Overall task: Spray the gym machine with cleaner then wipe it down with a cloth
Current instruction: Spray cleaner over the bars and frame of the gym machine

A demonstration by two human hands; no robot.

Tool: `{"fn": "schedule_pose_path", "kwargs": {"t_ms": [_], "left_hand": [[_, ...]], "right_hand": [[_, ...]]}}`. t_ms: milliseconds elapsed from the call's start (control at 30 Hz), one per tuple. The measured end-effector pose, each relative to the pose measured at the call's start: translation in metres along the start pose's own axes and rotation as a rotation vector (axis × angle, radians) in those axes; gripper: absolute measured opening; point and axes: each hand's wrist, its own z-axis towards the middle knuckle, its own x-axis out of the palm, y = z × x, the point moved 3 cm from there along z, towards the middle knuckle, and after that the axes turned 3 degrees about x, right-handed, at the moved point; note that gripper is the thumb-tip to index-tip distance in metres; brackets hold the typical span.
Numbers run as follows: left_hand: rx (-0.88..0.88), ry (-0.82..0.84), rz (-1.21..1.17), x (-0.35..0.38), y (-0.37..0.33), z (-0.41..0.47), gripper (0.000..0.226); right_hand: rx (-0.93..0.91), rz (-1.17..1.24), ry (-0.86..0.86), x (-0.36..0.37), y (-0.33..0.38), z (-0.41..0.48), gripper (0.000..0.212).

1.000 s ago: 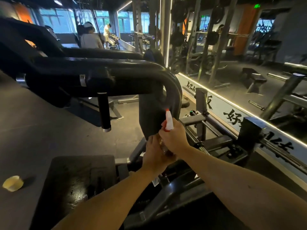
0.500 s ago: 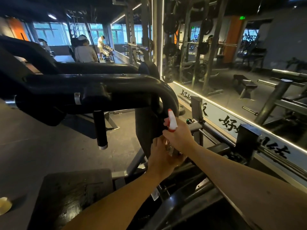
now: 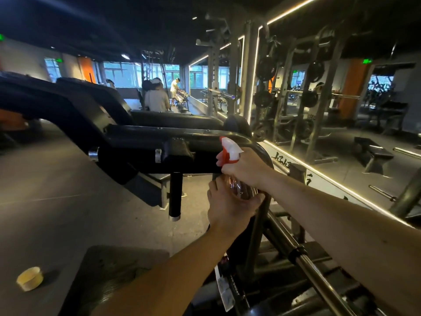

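Close beside the machine (image 3: 141, 153), the right hand (image 3: 247, 168) grasps the neck of the bottle (image 3: 239, 187), fingers curled over the red trigger (image 3: 225, 157). The left hand (image 3: 227, 207) wraps round the clear body from below. The nozzle points left at the black padded arm, just beside it. This two-handed hold probably steadies the aim so the cleaner lands on the pad rather than the floor. That puts the work at the spraying step, with wiping not yet begun. By count there is one bottle with two hands on it, and neither hand holds a cloth. One small yellow thing (image 3: 29, 278) lies on the floor, well apart to the left. Whether it is the cloth I cannot tell.
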Motion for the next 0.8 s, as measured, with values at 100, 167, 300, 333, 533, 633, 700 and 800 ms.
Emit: {"fn": "schedule_pose_path", "kwargs": {"t_ms": [100,167,300,333,533,633,700,800], "left_hand": [[-0.026,-0.047,-0.018,-0.02,0.002,-0.006,0.107],[-0.039,-0.085,-0.032,-0.031,0.007,-0.009,0.105],[-0.064,-0.098,0.007,-0.045,0.013,-0.013,0.102],[-0.071,-0.085,0.025,-0.045,0.013,-0.014,0.1],[-0.101,0.037,0.076,-0.017,0.019,-0.021,0.095],[-0.065,0.124,0.107,0.007,0.022,-0.024,0.093],[-0.025,0.189,0.131,0.025,0.021,-0.026,0.093],[0.035,0.308,0.151,0.053,0.019,-0.025,0.095]], "right_hand": [[-0.08,-0.016,0.08,0.011,0.022,0.006,0.073],[-0.127,-0.01,0.107,0.021,0.033,0.008,0.076],[-0.14,0.032,0.126,0.034,0.038,0.01,0.081],[-0.129,0.05,0.133,0.036,0.034,0.01,0.081],[-0.002,0.068,0.085,0.036,-0.005,-0.003,0.083],[0.106,0.089,0.048,0.032,-0.034,-0.016,0.087],[0.166,0.094,-0.03,0.028,-0.052,-0.028,0.085],[0.261,0.136,-0.177,0.019,-0.076,-0.046,0.082]]}}
